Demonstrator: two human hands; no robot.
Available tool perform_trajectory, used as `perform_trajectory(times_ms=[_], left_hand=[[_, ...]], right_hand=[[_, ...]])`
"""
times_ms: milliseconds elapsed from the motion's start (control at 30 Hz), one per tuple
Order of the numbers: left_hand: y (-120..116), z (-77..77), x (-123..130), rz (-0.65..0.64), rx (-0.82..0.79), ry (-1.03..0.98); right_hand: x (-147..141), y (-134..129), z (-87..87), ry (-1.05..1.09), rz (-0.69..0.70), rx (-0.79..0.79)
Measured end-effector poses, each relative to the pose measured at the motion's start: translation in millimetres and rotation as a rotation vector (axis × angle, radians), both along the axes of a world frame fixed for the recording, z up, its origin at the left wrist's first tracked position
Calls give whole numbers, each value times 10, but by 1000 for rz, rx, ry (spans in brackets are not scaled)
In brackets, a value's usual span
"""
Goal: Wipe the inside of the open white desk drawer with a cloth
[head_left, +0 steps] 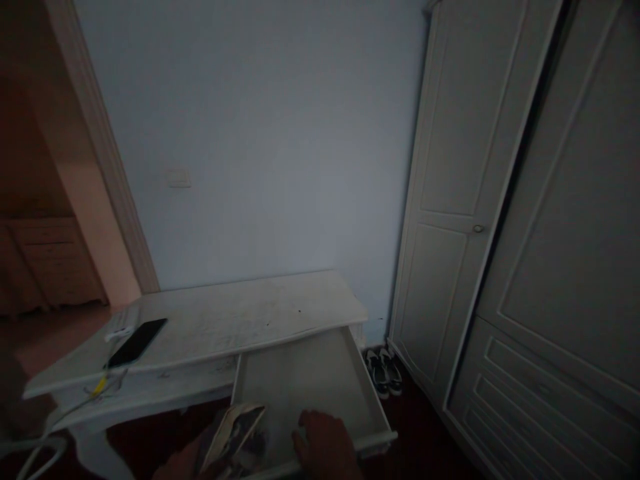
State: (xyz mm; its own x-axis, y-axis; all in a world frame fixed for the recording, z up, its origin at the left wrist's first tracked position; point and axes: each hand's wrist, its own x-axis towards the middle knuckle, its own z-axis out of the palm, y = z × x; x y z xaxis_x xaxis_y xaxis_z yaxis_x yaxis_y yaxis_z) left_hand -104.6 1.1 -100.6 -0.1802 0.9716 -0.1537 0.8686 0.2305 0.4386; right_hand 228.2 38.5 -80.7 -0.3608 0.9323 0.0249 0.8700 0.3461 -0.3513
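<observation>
At the bottom of the view, my left hand [180, 463] grips a small dark pouch [245, 420] with a pale edge around its open mouth. What is inside is too dim and blurred to make out. The pouch is over the left front corner of a pulled-out drawer [310, 373] in a white desk [240, 307]. My right hand [325, 443] hovers over the front of the drawer, its fingers a little bent and the thumb apart, with nothing visible in them. Part of the drawer floor is hidden behind the pouch and the hand.
A black phone [137, 343] lies on the desk's left end beside a white object [123, 323], with a cable [75, 407] hanging off the edge. Dark shoes [383, 370] stand on the floor right of the desk. A pale wardrobe [450, 200] fills the right side.
</observation>
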Motion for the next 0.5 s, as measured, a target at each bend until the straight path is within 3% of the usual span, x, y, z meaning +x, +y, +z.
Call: perform_trajectory(times_ms=[67, 133, 233, 300, 433, 500], left_hand=[[-35, 109, 91, -58, -9, -8], [61, 315, 262, -56, 11, 78], [311, 649, 563, 57, 32, 219], [440, 780, 713, 101, 76, 245], [488, 759, 758, 39, 164, 252], [463, 741, 702, -76, 215, 99]], right_hand=[[6, -12, 41, 25, 4, 2], [5, -24, 53, 36, -4, 11], [-3, -36, -5, 33, -18, 12], [10, -15, -90, 73, -31, 22], [138, 201, -225, 466, -22, 28], [231, 383, -185, 703, -67, 6]])
